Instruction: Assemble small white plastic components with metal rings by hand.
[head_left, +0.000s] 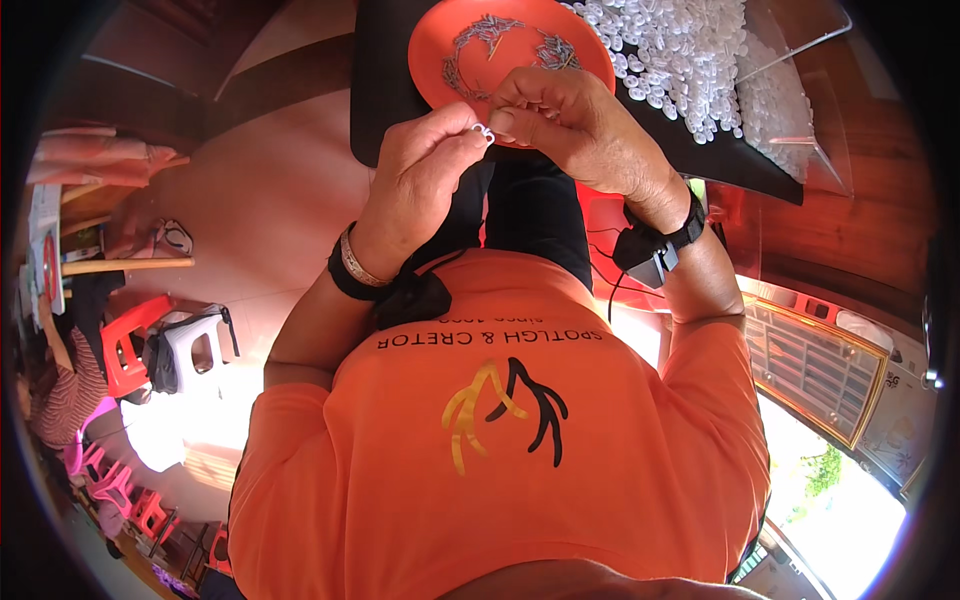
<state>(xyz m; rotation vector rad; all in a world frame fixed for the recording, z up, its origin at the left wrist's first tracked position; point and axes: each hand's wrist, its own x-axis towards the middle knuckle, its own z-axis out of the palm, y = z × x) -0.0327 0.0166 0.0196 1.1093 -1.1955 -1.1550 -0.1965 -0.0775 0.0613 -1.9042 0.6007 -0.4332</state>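
Observation:
My left hand (425, 175) pinches a small white plastic ring-shaped piece (484, 132) between thumb and fingertips. Right beside it, my right hand (580, 125) is closed with thumb against curled fingers; whatever lies between them is too small to make out. Both hands are held up over the near edge of an orange plate (426, 62). Thin grey metal pieces, like small screws or pins (556, 52), lie on the plate in loose clusters, partly hidden behind my right hand.
A heap of clear-white plastic pieces (690, 60) covers the right side of the black tabletop (680, 148), along a transparent panel (820, 150). Red and white plastic stools (135, 340) stand at the left. Dark straps circle both my wrists.

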